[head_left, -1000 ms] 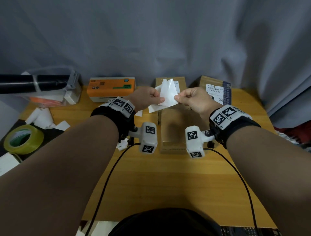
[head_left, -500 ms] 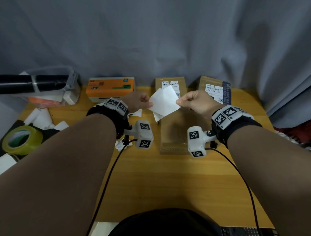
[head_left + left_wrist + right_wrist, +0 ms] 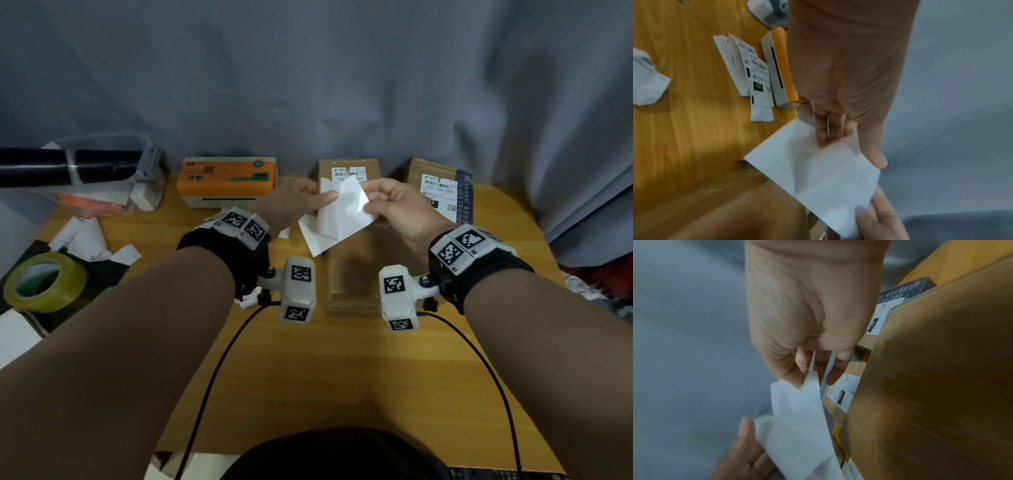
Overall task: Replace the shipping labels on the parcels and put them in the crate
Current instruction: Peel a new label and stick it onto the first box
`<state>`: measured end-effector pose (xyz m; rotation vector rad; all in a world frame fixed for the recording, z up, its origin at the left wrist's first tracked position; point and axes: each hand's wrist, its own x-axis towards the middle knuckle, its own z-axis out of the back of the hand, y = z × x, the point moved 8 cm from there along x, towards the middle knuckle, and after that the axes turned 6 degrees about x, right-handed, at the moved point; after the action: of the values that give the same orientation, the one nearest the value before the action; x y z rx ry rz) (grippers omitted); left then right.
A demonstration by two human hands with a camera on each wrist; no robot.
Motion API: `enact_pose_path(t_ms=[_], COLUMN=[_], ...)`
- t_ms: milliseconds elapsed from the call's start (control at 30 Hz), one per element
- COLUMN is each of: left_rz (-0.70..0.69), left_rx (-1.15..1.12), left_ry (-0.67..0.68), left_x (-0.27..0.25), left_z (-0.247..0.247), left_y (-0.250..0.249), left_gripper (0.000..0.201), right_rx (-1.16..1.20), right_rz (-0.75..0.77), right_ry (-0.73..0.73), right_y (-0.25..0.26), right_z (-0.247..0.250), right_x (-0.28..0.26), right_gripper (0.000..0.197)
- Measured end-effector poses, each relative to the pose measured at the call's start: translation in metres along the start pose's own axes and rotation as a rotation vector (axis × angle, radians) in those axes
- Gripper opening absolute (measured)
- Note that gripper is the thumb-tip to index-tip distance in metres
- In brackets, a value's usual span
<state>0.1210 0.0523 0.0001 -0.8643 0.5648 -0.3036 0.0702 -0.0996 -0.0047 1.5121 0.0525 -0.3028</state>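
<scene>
Left hand (image 3: 294,202) and right hand (image 3: 399,205) pinching white paper label sheet (image 3: 337,219) above plain brown cardboard parcel (image 3: 356,274), two labelled parcels behind, orange-topped label printer (image 3: 227,181) left, yellow tape roll (image 3: 42,282) far left.

Three cardboard parcels: one bare-topped (image 3: 356,274) just under the fingers, one labelled (image 3: 347,171) just beyond the fingertips, one labelled (image 3: 442,186) beyond and to the right of the right hand's (image 3: 397,209) fingers. Two hands; the left hand (image 3: 294,202) and the right pinch one white label sheet (image 3: 339,219) between them. One orange label printer (image 3: 227,180) beyond the left fingers. One tape roll (image 3: 42,282) far left of the fingers. One clear crate (image 3: 150,164) beyond it. Loose printed labels (image 3: 756,76) by the printer: number unclear.
</scene>
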Motion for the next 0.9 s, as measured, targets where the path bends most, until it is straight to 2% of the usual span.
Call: enact_pose_path(t_ms=[100, 167, 200, 367, 500, 533, 600, 667, 733, 800, 833, 900], left_rz=[0.013, 0.027, 0.036, 0.034, 0.013, 0.000, -0.024, -0.051, -0.071, -0.094, -0.116, -0.147], left_rx=[-0.009, -0.002, 0.011, 0.047, 0.090, 0.104, 0.130, 0.137, 0.163, 0.176, 0.171, 0.155], left_ry=[-0.099, -0.145, -0.147, -0.106, -0.134, -0.147, -0.174, -0.196, -0.219, -0.228, -0.236, -0.257], left_x=[0.004, 0.007, 0.007, 0.009, 0.008, 0.007, 0.006, 0.007, 0.005, 0.003, 0.002, 0.000], left_z=[0.003, 0.005, 0.006, 0.004, 0.006, 0.007, 0.009, 0.011, 0.012, 0.012, 0.013, 0.018], left_y=[-0.002, 0.002, 0.003, 0.010, 0.009, 0.007, 0.003, 0.000, -0.005, -0.009, -0.011, -0.013], left_gripper=[0.021, 0.041, 0.045, 0.033, 0.030, 0.030, 0.026, 0.021, 0.025, 0.033, 0.034, 0.034], right_rx=[0.032, 0.041, 0.041, 0.004, 0.086, 0.110, 0.076, 0.035, 0.043, 0.062, 0.066, 0.066], right_rz=[0.015, 0.029, 0.038, 0.009, -0.037, -0.042, -0.022, 0.044, 0.095, 0.073, 0.039, -0.017], right_ry=[-0.005, -0.019, -0.023, 0.008, -0.002, -0.005, -0.034, -0.097, -0.145, -0.151, -0.135, -0.086], right_y=[0.001, 0.001, 0.002, 0.001, 0.002, 0.002, 0.003, 0.008, 0.011, 0.011, 0.010, 0.009], right_z=[-0.003, -0.004, -0.005, -0.008, -0.007, -0.007, -0.006, -0.004, -0.001, 0.000, -0.002, -0.005], right_x=[0.000, -0.001, -0.001, -0.003, -0.005, -0.006, -0.004, -0.004, -0.002, -0.001, -0.001, -0.003], right_gripper=[0.036, 0.039, 0.039, 0.030, 0.011, 0.011, 0.018, 0.004, 0.020, 0.034, 0.034, 0.019])
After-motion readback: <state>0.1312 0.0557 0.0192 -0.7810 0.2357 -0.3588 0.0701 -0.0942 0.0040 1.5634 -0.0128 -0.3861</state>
